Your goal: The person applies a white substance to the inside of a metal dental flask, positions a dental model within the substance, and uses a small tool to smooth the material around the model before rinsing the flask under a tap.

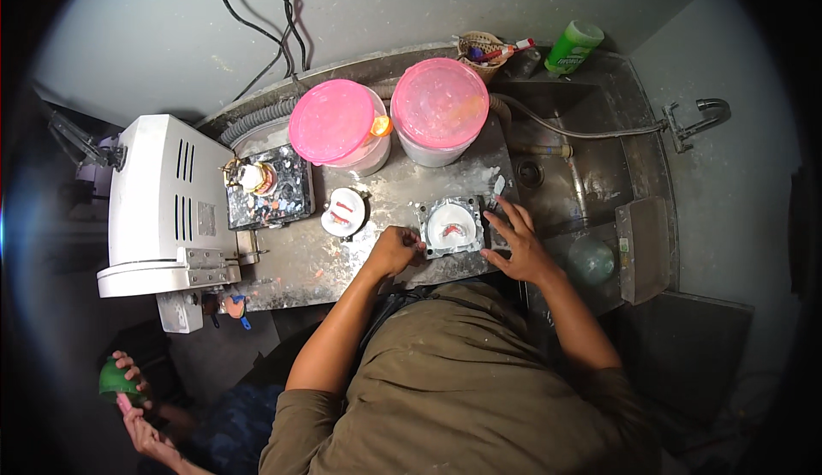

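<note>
A square metal dental flask lies on the worktop in front of me. White plaster fills its round middle, and a small reddish, denture-shaped piece shows in it. My left hand is closed, its curled fingertips at the flask's left edge. On the other side my right hand is open, fingers spread and thumb beside the lower right corner; whether it touches the metal I cannot tell. Left of the flask sits a round plaster-filled part with red pieces on it.
Two pink-lidded buckets stand behind. A dental model rests on a black speckled block beside a white machine. At right is a sink with a tap. Lower left, another person's hands hold a green bowl.
</note>
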`<state>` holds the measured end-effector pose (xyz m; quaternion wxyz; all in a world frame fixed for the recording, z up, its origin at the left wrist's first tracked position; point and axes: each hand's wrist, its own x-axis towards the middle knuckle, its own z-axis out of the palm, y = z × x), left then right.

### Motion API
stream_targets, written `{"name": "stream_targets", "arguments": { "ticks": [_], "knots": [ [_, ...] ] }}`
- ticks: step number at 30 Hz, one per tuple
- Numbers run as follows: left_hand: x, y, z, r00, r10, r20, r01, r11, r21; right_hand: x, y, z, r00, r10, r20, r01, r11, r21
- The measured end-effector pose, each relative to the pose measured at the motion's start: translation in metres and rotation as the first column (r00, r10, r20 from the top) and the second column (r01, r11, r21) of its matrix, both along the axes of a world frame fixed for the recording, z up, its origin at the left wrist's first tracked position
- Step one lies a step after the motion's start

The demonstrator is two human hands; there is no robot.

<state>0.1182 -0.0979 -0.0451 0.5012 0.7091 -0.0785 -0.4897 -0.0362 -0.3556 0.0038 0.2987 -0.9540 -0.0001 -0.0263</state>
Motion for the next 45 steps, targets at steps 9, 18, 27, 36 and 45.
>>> {"name": "stream_targets", "arguments": {
  "ticks": [9,18,27,36,45],
  "knots": [
    [0.014,0.020,0.003,0.992,0.126,-0.003,-0.125,0.987,-0.103,0.072,-0.072,0.017,0.879,-0.375,0.296,0.361,0.927,0.102],
    [0.018,0.035,0.020,0.960,0.276,-0.041,-0.279,0.952,-0.128,0.280,-0.203,-0.008,0.720,-0.659,0.217,0.453,0.683,0.573],
    [0.020,0.052,0.020,0.945,0.322,-0.051,-0.326,0.941,-0.092,0.252,-0.172,0.096,0.307,-0.809,0.501,0.147,0.560,0.815],
    [-0.003,0.016,-0.005,0.986,0.147,-0.083,-0.157,0.980,-0.126,-0.002,0.014,0.013,0.869,-0.489,0.080,0.412,0.803,0.431],
    [-0.004,0.001,-0.026,0.995,-0.037,0.097,0.042,0.998,-0.051,-0.024,0.082,-0.039,0.795,-0.555,0.244,0.530,0.832,0.164]
  ]
}}
